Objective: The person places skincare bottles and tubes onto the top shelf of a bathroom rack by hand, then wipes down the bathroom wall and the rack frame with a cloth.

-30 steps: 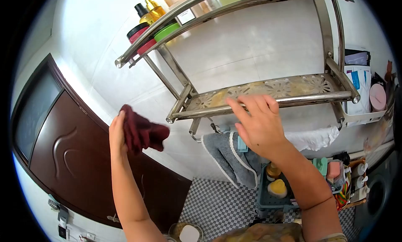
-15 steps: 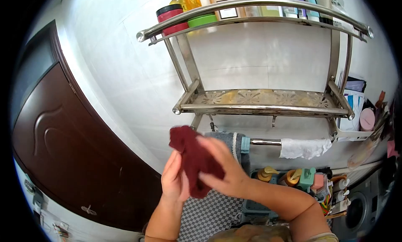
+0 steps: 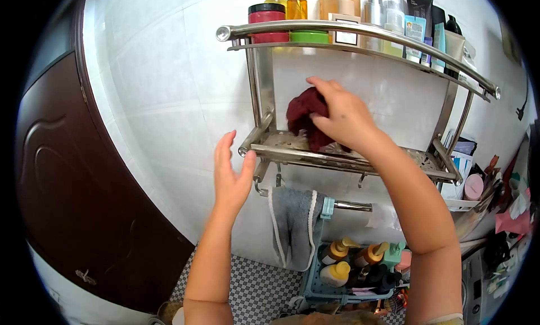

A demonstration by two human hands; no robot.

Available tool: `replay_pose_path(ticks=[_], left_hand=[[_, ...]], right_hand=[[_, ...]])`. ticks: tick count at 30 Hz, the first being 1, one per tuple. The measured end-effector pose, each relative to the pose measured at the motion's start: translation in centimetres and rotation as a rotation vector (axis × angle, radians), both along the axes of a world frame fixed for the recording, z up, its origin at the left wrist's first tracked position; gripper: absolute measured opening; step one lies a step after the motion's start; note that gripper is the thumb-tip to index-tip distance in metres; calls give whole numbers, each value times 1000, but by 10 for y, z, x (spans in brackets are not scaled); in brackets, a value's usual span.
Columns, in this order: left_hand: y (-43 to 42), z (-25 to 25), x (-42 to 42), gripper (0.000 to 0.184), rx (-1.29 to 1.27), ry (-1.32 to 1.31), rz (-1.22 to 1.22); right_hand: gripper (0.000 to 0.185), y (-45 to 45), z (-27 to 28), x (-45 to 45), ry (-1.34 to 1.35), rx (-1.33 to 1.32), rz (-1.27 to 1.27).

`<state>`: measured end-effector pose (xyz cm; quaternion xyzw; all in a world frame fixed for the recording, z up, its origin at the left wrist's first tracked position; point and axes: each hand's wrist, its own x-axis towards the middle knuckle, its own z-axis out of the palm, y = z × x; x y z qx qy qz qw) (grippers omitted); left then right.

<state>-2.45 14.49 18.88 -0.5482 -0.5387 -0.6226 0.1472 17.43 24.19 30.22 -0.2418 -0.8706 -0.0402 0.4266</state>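
Note:
A dark red cloth [image 3: 306, 112] is bunched in my right hand [image 3: 346, 114], between the two tiers of a metal wall rack. Its lower end hangs down to the lower shelf [image 3: 275, 139], behind the front rail. My left hand [image 3: 230, 173] is empty, fingers apart, just left of the lower rail's end. Below the rack, a grey towel [image 3: 295, 224] with white edging and a light blue clip [image 3: 327, 208] hangs on a bar.
Jars, bottles and tubes line the upper shelf [image 3: 360, 46]. A blue basket [image 3: 315, 291] of pump bottles stands below. To the right are a white wall bin [image 3: 461, 204] and a washing machine [image 3: 475, 291]. A brown door [image 3: 84, 195] is at left.
My hands, together on the cloth half a second ago, have separated. The right carried the cloth up to the lower shelf; the left let go and opened. The view has shifted too.

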Motion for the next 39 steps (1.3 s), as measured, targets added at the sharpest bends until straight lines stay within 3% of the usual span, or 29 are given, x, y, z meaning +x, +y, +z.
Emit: replay_pose_path(ticks=[6,7,13,15,23,25,26,29,30,39], left_hand=[[32,-3,8,41,-79,-321,-192],[30,-1,12,40,-53,-356,-208],[35,-5,9,39,-34,-363,-189],[35,-6,10,38,3,-350,-178],[26,1,14,35,-105,-417,-201],[26,1,13,35,-91,-409,-210],[27,0,13,35,-97,-406,-203],[28,1,11,35,-100,-399,-196],[28,1,10,35,-115,-397,-194],[29,0,15,33,-66,-400,-181]], right_hand=[[46,28,-23,-67,-69,-184,93],[44,33,-25,-76,-120,-426,259],[35,48,-31,-97,-175,-470,280],[30,44,-31,-100,-275,1,46],[18,68,-25,-109,-453,261,-45],[21,67,-20,-106,-280,-222,134],[21,66,-20,-104,-281,-218,133],[32,60,-13,-93,-157,-793,381],[32,58,-14,-89,-137,-814,417],[18,61,-23,-109,-321,-119,59]])
